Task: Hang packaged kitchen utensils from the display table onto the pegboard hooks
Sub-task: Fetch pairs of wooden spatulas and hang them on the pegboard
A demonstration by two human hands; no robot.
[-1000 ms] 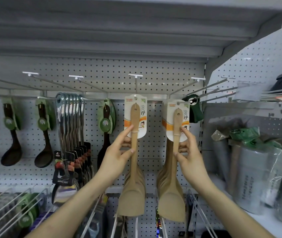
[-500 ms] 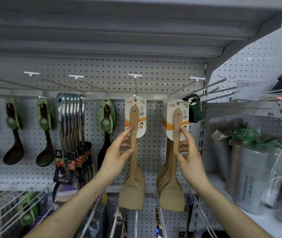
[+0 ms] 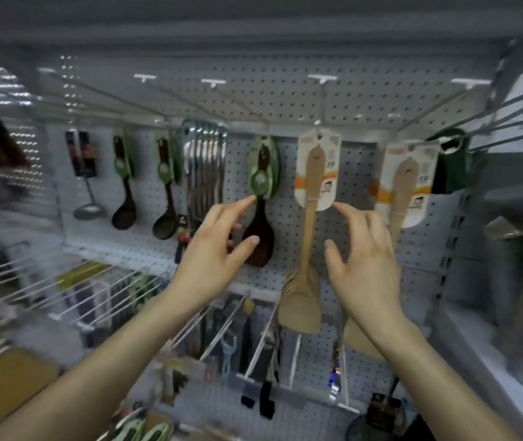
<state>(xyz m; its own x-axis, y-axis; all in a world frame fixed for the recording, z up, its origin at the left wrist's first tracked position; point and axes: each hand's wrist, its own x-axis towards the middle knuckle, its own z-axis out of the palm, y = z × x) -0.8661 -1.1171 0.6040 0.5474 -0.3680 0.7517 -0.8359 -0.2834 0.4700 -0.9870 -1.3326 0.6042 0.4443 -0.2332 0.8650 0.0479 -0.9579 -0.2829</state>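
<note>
Two wooden spatulas on white header cards hang from pegboard hooks: the left spatula (image 3: 311, 198) and the right spatula (image 3: 403, 186). My left hand (image 3: 218, 249) is raised, empty, fingers spread, in front of a dark spoon with a green card (image 3: 261, 192). My right hand (image 3: 365, 265) hovers empty, fingers loosely spread, between the two spatulas and partly hides the right one's handle. Neither hand touches a spatula. The frame is motion-blurred.
The pegboard (image 3: 285, 93) carries empty upper hooks (image 3: 322, 78), steel utensils (image 3: 204, 167), black ladles (image 3: 164, 192) and a green item (image 3: 451, 163). White wire dividers (image 3: 94, 291) with packaged goods sit below. Wrapped items stand on the right shelf (image 3: 514, 268).
Both hands have let go of the spatula handles and drawn back, open. The camera has swung left and down, so the spatulas sit further right in view.
</note>
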